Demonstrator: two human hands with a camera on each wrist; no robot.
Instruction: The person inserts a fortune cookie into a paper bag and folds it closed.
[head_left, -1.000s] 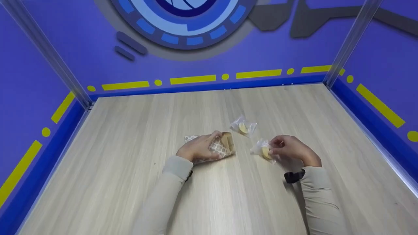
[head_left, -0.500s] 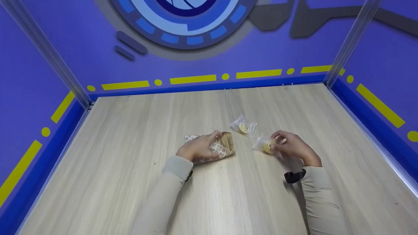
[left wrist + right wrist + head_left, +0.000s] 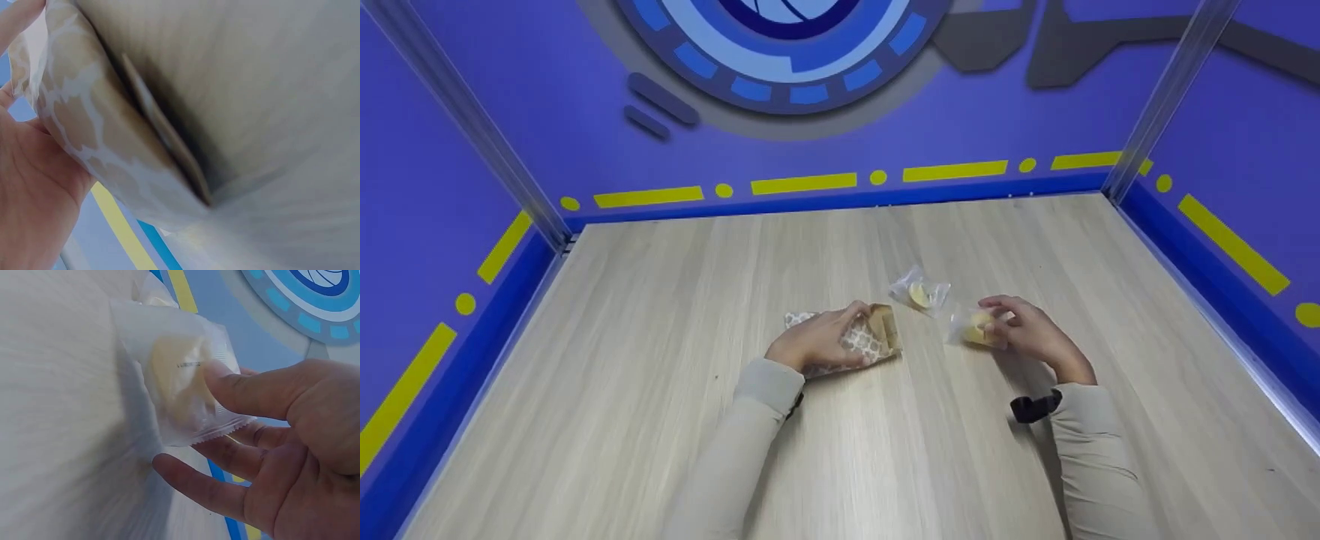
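Observation:
A brown and white patterned paper bag (image 3: 864,339) lies on the table with its mouth gaping toward the right. My left hand (image 3: 819,335) grips it from above, thumb and fingers on opposite sides; the left wrist view shows the patterned paper (image 3: 84,112) against the palm. In my right hand (image 3: 1035,335) is a clear plastic packet (image 3: 969,328) with a pale yellow piece inside, pinched between thumb and fingers. Close up in the right wrist view, the packet (image 3: 180,382) has a serrated edge and small dark print. The other fingers extend below it.
A second clear packet (image 3: 919,292) with a pale yellow piece lies just behind the held one. The wooden table (image 3: 675,300) is bounded by a purple-blue back wall (image 3: 840,146) and side walls. A black band (image 3: 1035,407) is on the right wrist.
My right hand has shifted slightly away from me and turned the packet, which now shows its flat face. The left hand and paper bag stay in place.

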